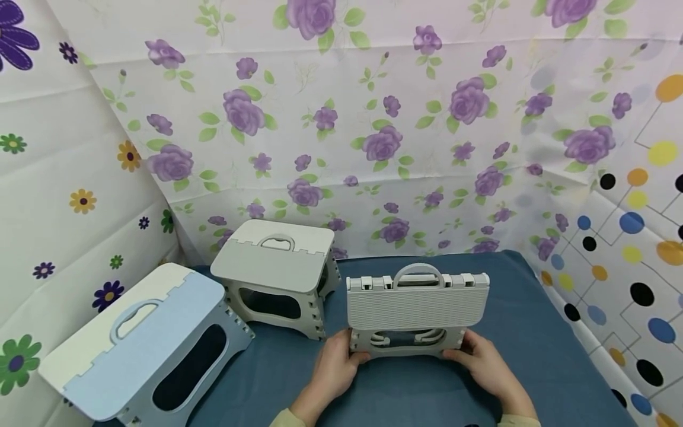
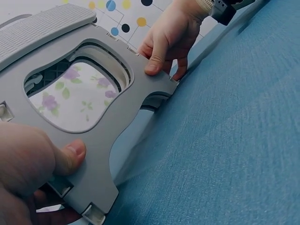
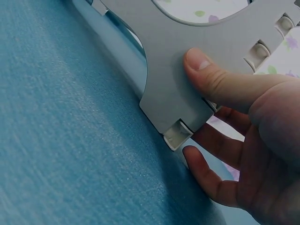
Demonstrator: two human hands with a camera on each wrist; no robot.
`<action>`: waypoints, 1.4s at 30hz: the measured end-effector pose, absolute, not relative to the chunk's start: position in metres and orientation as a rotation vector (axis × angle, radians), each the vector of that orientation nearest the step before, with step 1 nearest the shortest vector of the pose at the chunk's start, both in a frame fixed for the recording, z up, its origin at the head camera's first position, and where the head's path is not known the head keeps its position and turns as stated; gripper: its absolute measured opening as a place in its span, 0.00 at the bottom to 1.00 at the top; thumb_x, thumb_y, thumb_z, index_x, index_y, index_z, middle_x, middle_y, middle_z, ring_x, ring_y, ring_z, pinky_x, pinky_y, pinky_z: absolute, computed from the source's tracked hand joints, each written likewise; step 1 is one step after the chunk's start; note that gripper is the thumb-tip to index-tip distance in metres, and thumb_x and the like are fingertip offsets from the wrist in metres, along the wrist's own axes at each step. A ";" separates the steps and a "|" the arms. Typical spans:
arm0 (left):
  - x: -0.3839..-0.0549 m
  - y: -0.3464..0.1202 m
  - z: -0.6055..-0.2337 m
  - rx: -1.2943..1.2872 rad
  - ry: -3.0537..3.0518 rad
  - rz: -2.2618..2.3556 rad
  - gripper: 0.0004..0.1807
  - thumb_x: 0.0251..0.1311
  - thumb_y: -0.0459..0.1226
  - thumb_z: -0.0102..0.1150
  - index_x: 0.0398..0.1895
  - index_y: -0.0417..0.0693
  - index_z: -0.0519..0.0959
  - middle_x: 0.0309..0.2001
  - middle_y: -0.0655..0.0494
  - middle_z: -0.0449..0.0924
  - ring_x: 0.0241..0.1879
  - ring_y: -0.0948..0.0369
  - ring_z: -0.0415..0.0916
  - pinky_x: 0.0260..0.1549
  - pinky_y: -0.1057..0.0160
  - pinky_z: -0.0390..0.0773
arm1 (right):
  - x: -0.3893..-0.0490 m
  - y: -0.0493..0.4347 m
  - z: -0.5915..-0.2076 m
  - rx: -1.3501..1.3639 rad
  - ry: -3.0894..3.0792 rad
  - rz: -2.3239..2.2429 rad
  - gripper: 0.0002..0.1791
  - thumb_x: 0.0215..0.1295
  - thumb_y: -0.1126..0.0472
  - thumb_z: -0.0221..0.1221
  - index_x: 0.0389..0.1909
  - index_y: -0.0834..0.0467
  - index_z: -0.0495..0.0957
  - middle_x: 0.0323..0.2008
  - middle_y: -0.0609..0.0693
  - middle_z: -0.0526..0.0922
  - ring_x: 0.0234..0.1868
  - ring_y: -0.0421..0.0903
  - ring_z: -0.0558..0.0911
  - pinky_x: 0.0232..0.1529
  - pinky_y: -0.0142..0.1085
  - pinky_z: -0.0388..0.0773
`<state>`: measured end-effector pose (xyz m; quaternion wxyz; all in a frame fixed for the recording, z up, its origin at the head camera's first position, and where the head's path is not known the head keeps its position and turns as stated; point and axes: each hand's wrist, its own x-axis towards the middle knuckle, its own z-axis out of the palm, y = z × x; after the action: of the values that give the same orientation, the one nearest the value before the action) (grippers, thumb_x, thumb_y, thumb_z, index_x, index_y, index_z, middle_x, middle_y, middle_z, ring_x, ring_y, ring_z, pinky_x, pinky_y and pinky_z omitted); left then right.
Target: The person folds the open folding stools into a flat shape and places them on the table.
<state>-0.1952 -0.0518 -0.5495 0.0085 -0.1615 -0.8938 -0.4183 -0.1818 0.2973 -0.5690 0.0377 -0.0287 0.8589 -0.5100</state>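
Note:
A grey folding step stool (image 1: 416,309) stands partly folded on the blue cloth, its textured top tipped toward me and its carry handle (image 1: 418,268) upright. My left hand (image 1: 335,363) grips the lower left of its leg panel, thumb on the front face. At the lower right, my right hand (image 1: 484,360) holds the same panel. In the left wrist view, the leg panel (image 2: 129,105) has a large rounded opening. The right wrist view shows the right thumb (image 3: 206,70) pressed flat on the panel, with the fingers behind its edge near the foot.
A blue and white folding stool (image 1: 155,332) stands unfolded at the left. Behind it is a grey and cream one (image 1: 272,261), also unfolded. Patterned sheets (image 1: 341,118) enclose the blue cloth-covered surface (image 1: 539,332) at the back and sides.

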 end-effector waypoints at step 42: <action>-0.208 -0.060 -0.561 -0.499 -2.687 -1.469 0.28 0.58 0.46 0.83 0.61 0.58 0.82 0.52 0.62 0.87 0.48 0.64 0.84 0.44 0.57 0.82 | -0.187 0.308 -0.583 0.169 2.457 -1.698 0.35 0.62 0.57 0.79 0.68 0.60 0.79 0.53 0.58 0.87 0.48 0.49 0.88 0.44 0.41 0.85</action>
<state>-0.2076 -0.0600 -0.5613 0.0192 -0.1608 -0.8658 -0.4734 -0.1873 0.3084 -0.5830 0.0751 0.0562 0.8190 -0.5660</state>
